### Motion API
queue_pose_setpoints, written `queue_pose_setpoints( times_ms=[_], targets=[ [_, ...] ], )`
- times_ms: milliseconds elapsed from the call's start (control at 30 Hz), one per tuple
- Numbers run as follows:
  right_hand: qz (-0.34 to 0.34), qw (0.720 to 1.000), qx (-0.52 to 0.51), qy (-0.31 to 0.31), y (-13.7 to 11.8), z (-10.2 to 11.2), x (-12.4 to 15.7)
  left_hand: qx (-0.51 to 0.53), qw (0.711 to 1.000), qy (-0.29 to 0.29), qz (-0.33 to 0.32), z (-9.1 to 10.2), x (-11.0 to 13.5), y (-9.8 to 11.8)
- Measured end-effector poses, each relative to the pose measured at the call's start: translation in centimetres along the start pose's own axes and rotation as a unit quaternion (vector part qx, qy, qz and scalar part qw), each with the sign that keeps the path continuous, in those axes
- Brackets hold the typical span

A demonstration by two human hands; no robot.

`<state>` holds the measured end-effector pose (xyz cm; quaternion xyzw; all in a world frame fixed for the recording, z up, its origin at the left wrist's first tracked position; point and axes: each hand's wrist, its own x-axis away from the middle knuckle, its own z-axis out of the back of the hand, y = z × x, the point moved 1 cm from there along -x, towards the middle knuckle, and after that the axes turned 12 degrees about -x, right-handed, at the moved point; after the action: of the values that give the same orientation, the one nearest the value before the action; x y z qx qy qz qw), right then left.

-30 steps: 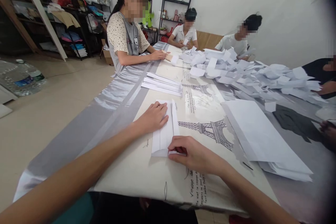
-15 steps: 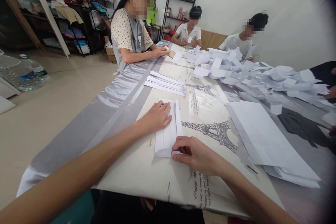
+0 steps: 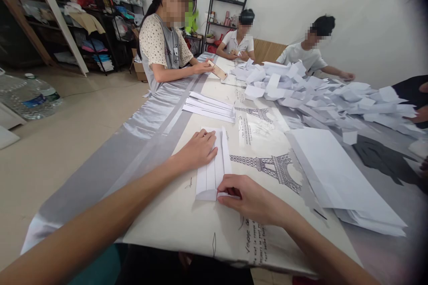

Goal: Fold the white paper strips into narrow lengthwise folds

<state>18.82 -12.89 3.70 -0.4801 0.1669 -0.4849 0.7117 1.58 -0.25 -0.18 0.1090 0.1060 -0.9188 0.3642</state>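
In front of me a white folded paper point(image 3: 211, 178) lies lengthwise on the printed tablecloth, with crease lines along it and a folded flap at its near end. My left hand point(image 3: 200, 148) rests flat on its far part, fingers slightly spread. At the near right corner my right hand point(image 3: 239, 193) pinches the paper's edge between thumb and fingers. Beyond my left hand lies a set of white paper strips point(image 3: 209, 107), fanned out. To the right is a stack of larger white sheets point(image 3: 337, 173).
A big heap of folded white papers point(image 3: 301, 84) covers the far right of the table. Several co-workers sit around it; the nearest person point(image 3: 167, 49) is at the far left. A dark flat object point(image 3: 381, 156) lies by the sheets. Water bottles point(image 3: 40, 91) stand on the floor.
My hands keep nearly the same place on the paper. The far right co-worker's arm has stretched out to the right, and the nearest person's hands have shifted a little.
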Motion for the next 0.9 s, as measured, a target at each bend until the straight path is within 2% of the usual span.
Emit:
queue_pose_setpoints(
  times_ms=[567,700,800,900],
  targets=[
    [0.050,0.999,0.014,0.010,0.31,0.30,-0.39,-0.001,1.000,0.005,0.004,0.07,-0.09,0.12],
    [0.077,0.995,0.048,0.049,0.45,0.35,-0.01,-0.007,1.000,0.009,0.001,0.16,-0.09,0.12],
    [0.156,0.974,0.136,0.087,0.45,0.28,0.22,-0.006,1.000,0.011,-0.001,0.03,-0.09,0.08],
    [0.289,0.911,0.272,0.110,0.31,-0.14,0.48,-0.010,1.000,0.007,-0.002,-0.05,-0.12,0.06]
  ],
)
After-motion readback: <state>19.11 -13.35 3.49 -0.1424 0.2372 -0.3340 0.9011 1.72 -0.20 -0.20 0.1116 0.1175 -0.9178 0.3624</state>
